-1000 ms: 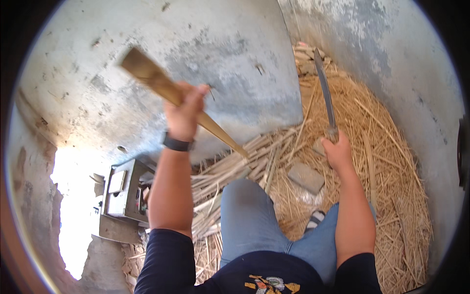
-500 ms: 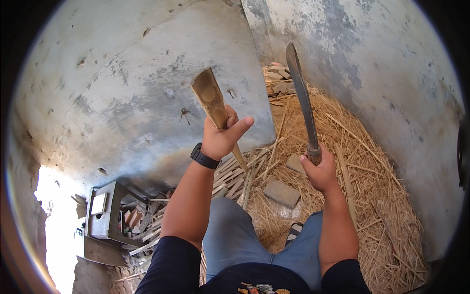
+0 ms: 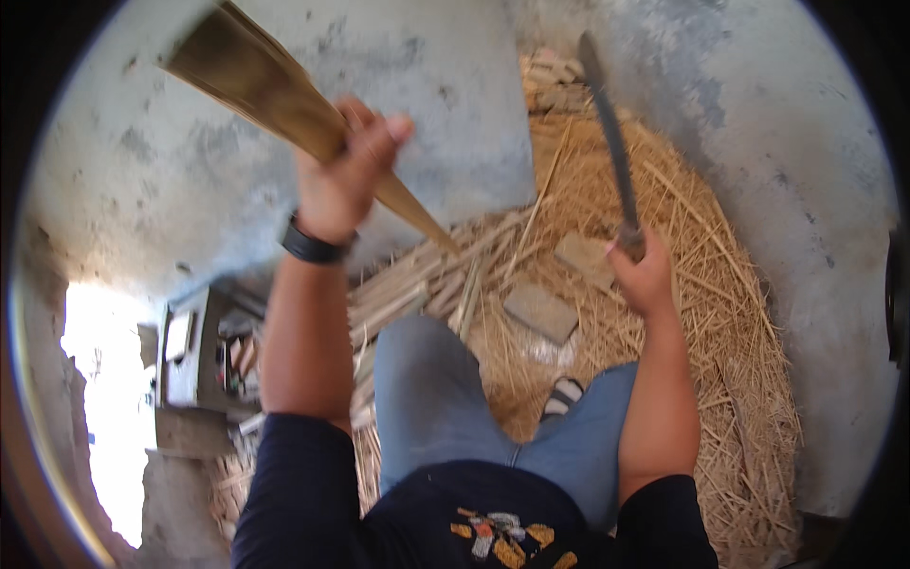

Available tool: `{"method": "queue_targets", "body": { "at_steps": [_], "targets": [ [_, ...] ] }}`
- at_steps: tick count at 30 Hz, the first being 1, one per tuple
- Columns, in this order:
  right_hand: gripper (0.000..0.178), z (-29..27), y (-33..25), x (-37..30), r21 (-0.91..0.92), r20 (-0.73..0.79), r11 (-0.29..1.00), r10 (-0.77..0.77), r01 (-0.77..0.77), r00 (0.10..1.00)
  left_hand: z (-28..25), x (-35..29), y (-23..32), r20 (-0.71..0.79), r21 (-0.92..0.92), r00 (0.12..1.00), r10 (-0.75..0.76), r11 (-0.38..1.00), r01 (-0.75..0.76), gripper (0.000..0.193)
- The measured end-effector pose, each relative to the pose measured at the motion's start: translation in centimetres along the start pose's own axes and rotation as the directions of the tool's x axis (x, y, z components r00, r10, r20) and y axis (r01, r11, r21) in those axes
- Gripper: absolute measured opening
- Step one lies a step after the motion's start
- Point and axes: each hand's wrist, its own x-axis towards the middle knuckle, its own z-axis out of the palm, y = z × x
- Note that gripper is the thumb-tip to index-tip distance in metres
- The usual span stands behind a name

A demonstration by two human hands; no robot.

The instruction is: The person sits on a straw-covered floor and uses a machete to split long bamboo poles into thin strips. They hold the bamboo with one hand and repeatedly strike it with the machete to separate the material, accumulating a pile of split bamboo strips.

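My left hand (image 3: 346, 175), blurred by motion and with a black watch at its wrist, is closed round a split piece of bamboo (image 3: 261, 81). The bamboo slants, its broad hollow end up at the far left and its thin end pointing down toward the floor. In my right hand (image 3: 647, 275) is the handle of a machete (image 3: 611, 133), its long dark blade standing up and away from me, the tip slightly to the left. Blade and bamboo are well apart. Below them, between my hands, two brick blocks (image 3: 540, 311) lie on the floor.
Straw-like shavings (image 3: 730, 379) cover the floor on the right. Split sticks (image 3: 408, 289) are piled at the left beside my knee. A grey wooden cabinet (image 3: 194, 351) stands farther left near a bright opening. Plastered walls (image 3: 455, 114) rise close ahead, with broken bricks (image 3: 553, 71) in the far corner.
My left hand has swung up and to the left, tilting the bamboo further left. My right hand has risen slightly with the machete. The view has shifted too.
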Motion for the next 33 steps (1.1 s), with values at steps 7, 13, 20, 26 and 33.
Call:
{"method": "queue_targets", "body": {
  "at_steps": [7, 13, 20, 26, 33],
  "targets": [
    [0.020, 0.6, 1.1, 0.9, 0.026, 0.000, 0.995, 0.099, -0.099, 0.995, -2.7, -1.4, 10.3, -0.278, 0.716, 0.960, 0.012, 0.669, 0.199, 0.031],
    [0.013, 1.6, 1.9, 0.9, -0.053, -0.046, 0.995, 0.081, -0.084, 0.996, -17.3, -8.2, 8.2, -0.330, 0.824, 0.864, -0.381, 0.331, 0.460, 0.042],
    [0.015, 2.3, 3.9, 0.9, -0.092, 0.042, 0.984, 0.155, -0.151, 0.987, -32.8, -35.2, 2.6, -0.801, 0.547, 0.428, -0.419, -0.219, 0.808, 0.056],
    [0.010, 4.4, 6.7, 1.1, -0.051, 0.079, 0.953, 0.300, -0.297, 0.951, -34.0, -60.0, 3.4, -0.902, 0.158, -0.178, -0.393, -0.683, 0.713, 0.073],
    [0.012, 7.0, 6.0, 0.1, -0.035, 0.085, 0.887, 0.462, -0.461, 0.883, -31.2, -73.9, 8.1, -0.884, -0.159, -0.433, -0.178, -0.756, 0.636, 0.065]
  ]
}}
